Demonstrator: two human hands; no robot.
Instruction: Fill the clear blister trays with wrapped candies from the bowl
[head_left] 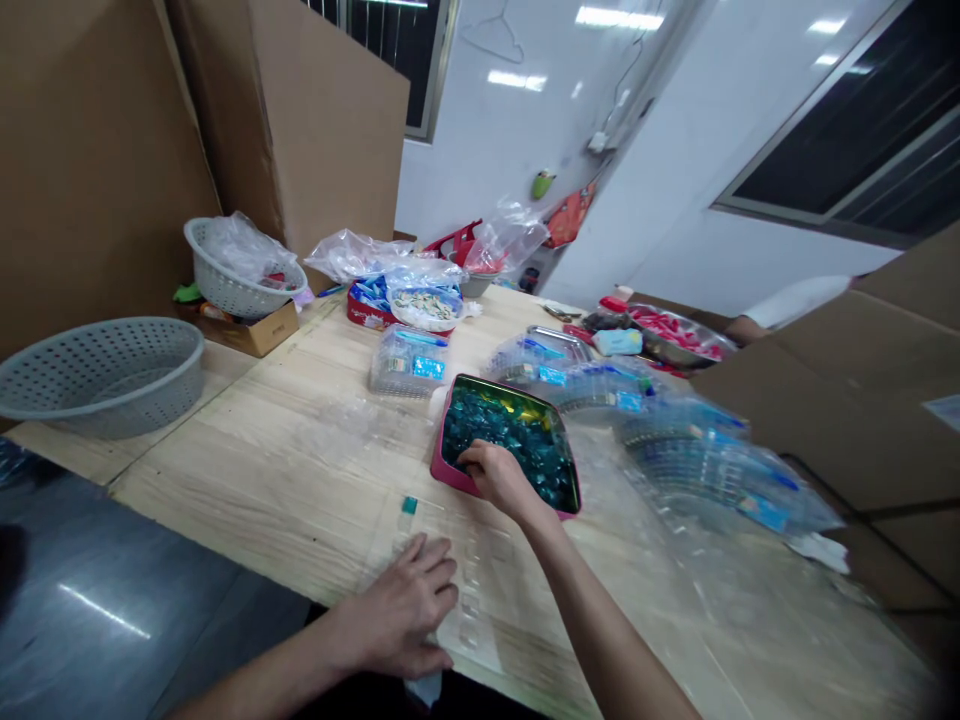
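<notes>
My right hand (496,476) reaches into a pink tin (442,470) full of small teal wrapped candies (525,440); its fingers are curled among them, and what they hold is hidden. My left hand (409,605) lies flat, fingers stretched, on a clear plastic tray (469,590) with small compartments near the table's front edge. One teal candy (409,505) sits in a compartment at the tray's far end.
Stacks of clear plastic trays (697,460) fan out to the right of the tin. Grey baskets (101,375) stand at the left, with bags and boxes of sweets (420,300) at the back. Cardboard sheets (847,390) stand at both sides.
</notes>
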